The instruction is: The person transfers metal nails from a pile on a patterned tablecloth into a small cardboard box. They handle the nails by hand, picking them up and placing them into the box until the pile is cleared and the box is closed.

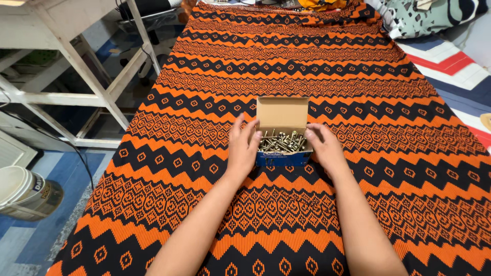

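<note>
A small cardboard box (283, 113) with a blue front stands open on the orange and black patterned cloth (286, 61), its lid flap upright at the back. Several brass-coloured screws (281, 141) fill it. My left hand (242, 147) rests against the box's left side, fingers pointing away from me. My right hand (324, 145) presses on the box's right side. Both hands flank the box and touch it.
A white wooden frame (76, 66) stands to the left of the cloth-covered surface. A white bucket (23, 191) sits on the blue floor at lower left. Striped and patterned fabrics (445, 46) lie at the far right.
</note>
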